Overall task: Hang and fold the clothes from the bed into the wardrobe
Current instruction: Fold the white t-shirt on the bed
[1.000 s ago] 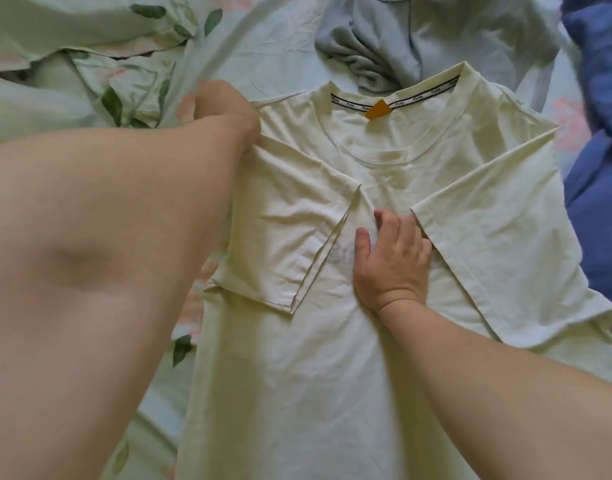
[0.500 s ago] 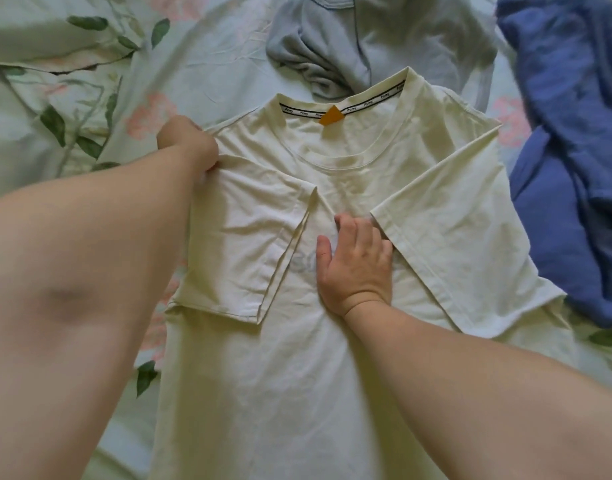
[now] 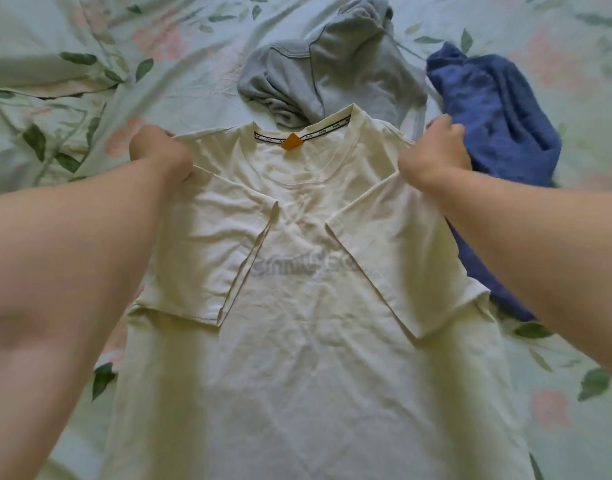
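cream t-shirt (image 3: 308,341) lies flat on the bed (image 3: 55,98), its long axis running away from the person, collar at the far end, sleeves folded inward. left grip (image 3: 161,152) pinches one shoulder and right grip (image 3: 432,150) the other, fingers curled on cloth. grey garment (image 3: 349,77) lies beyond the collar, blue garment (image 3: 488,109) to the right.

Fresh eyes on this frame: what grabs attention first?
A cream cotton T-shirt lies flat mid-frame on the floral bedsheet, both short sleeves folded inward across its chest. The left-hand grip and right-hand grip each pinch a shoulder beside the collar. Beyond the collar sits a crumpled grey garment, with a rumpled blue fleecy garment to its right.
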A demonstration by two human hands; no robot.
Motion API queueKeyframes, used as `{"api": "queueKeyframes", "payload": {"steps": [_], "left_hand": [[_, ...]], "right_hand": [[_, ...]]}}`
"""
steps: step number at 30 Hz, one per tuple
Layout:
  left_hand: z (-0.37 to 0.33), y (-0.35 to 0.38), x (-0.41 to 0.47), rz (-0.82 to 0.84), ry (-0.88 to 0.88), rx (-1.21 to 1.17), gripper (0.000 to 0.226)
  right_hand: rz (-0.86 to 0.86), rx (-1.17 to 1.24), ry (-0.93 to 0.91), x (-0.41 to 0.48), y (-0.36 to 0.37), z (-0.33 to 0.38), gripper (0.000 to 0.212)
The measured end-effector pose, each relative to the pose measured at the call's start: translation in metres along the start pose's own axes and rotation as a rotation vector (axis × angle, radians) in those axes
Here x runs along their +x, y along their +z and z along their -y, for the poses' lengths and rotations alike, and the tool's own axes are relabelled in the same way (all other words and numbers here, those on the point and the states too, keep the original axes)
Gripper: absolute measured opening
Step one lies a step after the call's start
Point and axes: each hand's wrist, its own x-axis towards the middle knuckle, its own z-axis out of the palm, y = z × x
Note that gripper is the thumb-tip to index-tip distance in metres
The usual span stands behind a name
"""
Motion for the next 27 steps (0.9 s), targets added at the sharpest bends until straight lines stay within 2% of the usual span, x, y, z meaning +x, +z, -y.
{"api": "queueKeyframes", "payload": {"steps": [3,5,9,13,17,20,22,24,27], "left_hand": [[0.004,-0.005,-0.007,0.012,0.054,-0.031,0.032],[0.009,-0.011,-0.010,0.041,0.081,-0.067,0.032],[0.016,-0.015,-0.014,0.043,0.075,-0.177,0.020],[0.027,-0.025,-0.037,0.057,0.234,-0.047,0.018],[0.051,-0.045,-0.071,0.026,0.350,0.045,0.016],[0.085,-0.057,-0.117,0.043,0.438,0.078,0.010],[0.109,-0.062,-0.154,0.067,0.527,0.113,0.015],[0.141,-0.062,-0.184,0.102,0.621,0.207,0.016],[0.189,-0.060,-0.218,0.209,0.634,0.305,0.021]], "right_hand": [[0.209,-0.088,-0.043,0.024,0.000,-0.024,0.079],[0.237,-0.057,-0.089,0.028,0.007,-0.028,0.079],[0.184,-0.197,-0.169,0.028,0.009,-0.022,0.038],[0.080,-0.028,-0.251,0.007,-0.007,-0.031,0.009],[-0.020,0.161,-0.366,-0.047,-0.038,-0.061,0.014],[-0.013,0.237,-0.462,-0.107,-0.049,-0.091,0.016],[-0.003,0.259,-0.536,-0.151,-0.050,-0.113,0.020],[0.079,0.218,-0.585,-0.187,-0.040,-0.137,0.022],[0.282,0.014,-0.576,-0.219,-0.019,-0.174,0.024]]}}
